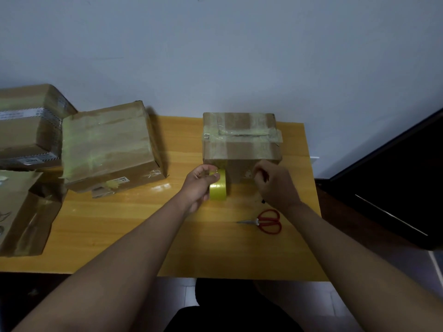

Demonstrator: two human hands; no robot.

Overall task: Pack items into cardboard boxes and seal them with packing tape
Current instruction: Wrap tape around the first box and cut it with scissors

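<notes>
A small cardboard box (241,137) stands at the back middle of the wooden table (148,226), its top crossed by strips of clear tape. Just in front of its near face, my left hand (200,185) grips a yellow roll of packing tape (218,188) held upright. My right hand (273,184) is curled against the box's near face at the right; its fingertips seem to pinch the loose tape end, which I cannot make out clearly.
Red-handled scissors (267,222) lie on the table right of my right wrist. A larger taped box (107,144) sits at the left, another box (28,123) behind it, and an open box (24,216) at the table's left edge. A dark cabinet (395,178) stands at the right.
</notes>
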